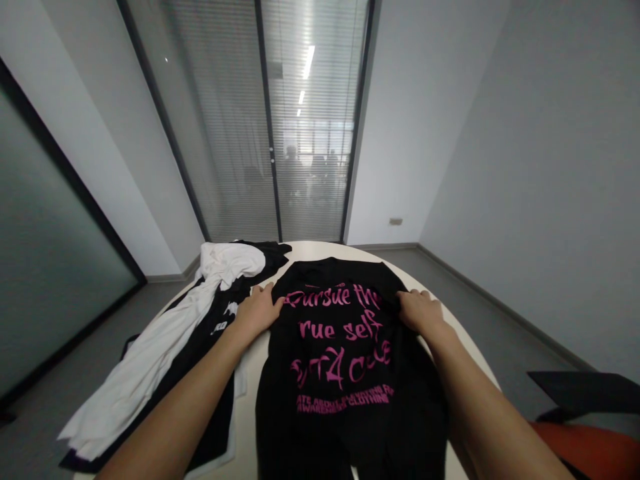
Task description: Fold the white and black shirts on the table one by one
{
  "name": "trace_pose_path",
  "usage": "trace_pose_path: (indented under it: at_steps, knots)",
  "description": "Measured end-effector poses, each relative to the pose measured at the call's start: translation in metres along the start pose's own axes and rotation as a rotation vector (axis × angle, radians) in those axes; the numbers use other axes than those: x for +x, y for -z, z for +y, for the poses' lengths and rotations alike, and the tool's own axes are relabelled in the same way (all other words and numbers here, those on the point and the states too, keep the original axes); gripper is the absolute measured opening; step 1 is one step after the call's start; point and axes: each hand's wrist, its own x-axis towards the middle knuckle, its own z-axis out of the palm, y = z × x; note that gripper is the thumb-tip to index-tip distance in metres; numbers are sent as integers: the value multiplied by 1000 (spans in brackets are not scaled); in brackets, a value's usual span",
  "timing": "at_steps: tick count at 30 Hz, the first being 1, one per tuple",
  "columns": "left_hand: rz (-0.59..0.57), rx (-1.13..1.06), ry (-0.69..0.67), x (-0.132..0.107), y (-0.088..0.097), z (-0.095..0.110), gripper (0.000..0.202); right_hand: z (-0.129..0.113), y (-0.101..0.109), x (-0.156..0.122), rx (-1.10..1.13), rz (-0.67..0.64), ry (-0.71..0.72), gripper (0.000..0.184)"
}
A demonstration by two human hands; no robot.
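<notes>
A black T-shirt with pink lettering lies spread on the table before me, its neck end toward the far edge. My left hand is closed on the shirt's left side near the shoulder, thumb over the cloth. On the opposite side, my right hand grips the shirt at about the same height, with its fingertips partly hidden in the dark fabric. The cloth between both hands is fairly flat, with some folds over the lettering. The shirt's near end runs out of the bottom of the view.
Left of the shirt, a white garment lies over several dark clothes on the pale round table. An orange and black chair stands at the lower right. Beyond the table is a glass partition with blinds.
</notes>
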Motion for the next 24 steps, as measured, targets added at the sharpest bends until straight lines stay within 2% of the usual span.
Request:
trace_pose_path:
  at_steps: [2, 3, 5, 8, 10, 11, 14, 17, 20, 22, 24]
  knots:
    - [-39, -70, -36, 4, -4, -5, 65, -2, -2, 1, 14, 67, 48, 48]
    - [-65, -111, -80, 5, -5, -6, 63, -5, -3, 2, 37, 102, 87, 52]
    - [-93, -154, -203, 5, -5, -5, 51, -12, -5, 5, 102, 156, 174, 58]
    - [-27, -131, -404, 2, -3, 0, 32, -23, -7, 7, 192, 181, 304, 64]
    - [-34, -157, -466, 0, -2, 3, 28, -27, -9, 7, 252, 168, 398, 65]
    - [-62, -187, -443, 0, -3, 4, 28, -28, -11, 6, 284, 149, 436, 67]
    - [-128, -369, -258, 2, -3, 2, 32, -29, -15, 4, 330, 38, 465, 77]
    - [-127, -794, -158, 8, -2, -3, 45, -28, -18, 4, 330, -74, 428, 85]
    - [-111, -1200, -40, 14, -1, -9, 48, -28, -18, 4, 351, -111, 429, 86]
    - [-74, -1253, 73, 17, -3, -12, 46, -28, -16, 4, 365, -110, 440, 85]
    - [-42, -1188, 162, 19, -6, -15, 49, -27, -14, 3, 379, -100, 452, 83]
